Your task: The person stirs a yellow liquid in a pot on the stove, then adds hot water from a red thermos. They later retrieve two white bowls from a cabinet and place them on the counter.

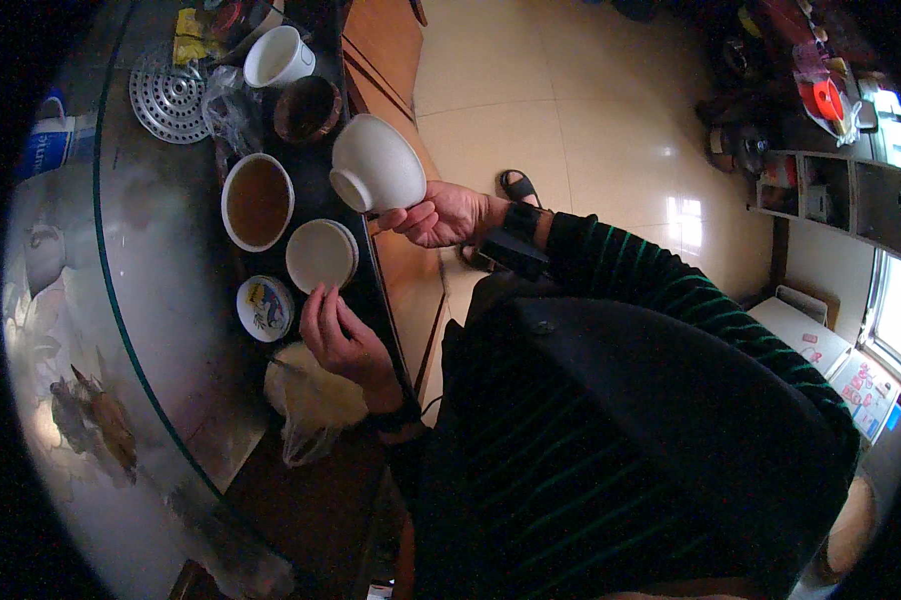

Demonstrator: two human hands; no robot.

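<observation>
My right hand grips a white bowl by its rim. That bowl is tilted on its side, with its foot ring facing the counter, so its inside is hidden. Below it in the picture, my left hand has its fingertips at the edge of a stack of pale bowls or dishes; its thumb is apart and nothing is seen held. Close by are a white bowl of brown liquid and a small stack of white dishes with a coloured picture. A clear plastic bag with pale contents lies beside my left wrist.
The dark counter also bears a white cup, a brown bowl, a crumpled clear bag and a perforated metal steamer plate. A glass edge curves along the left. Wooden cabinet doors front the counter.
</observation>
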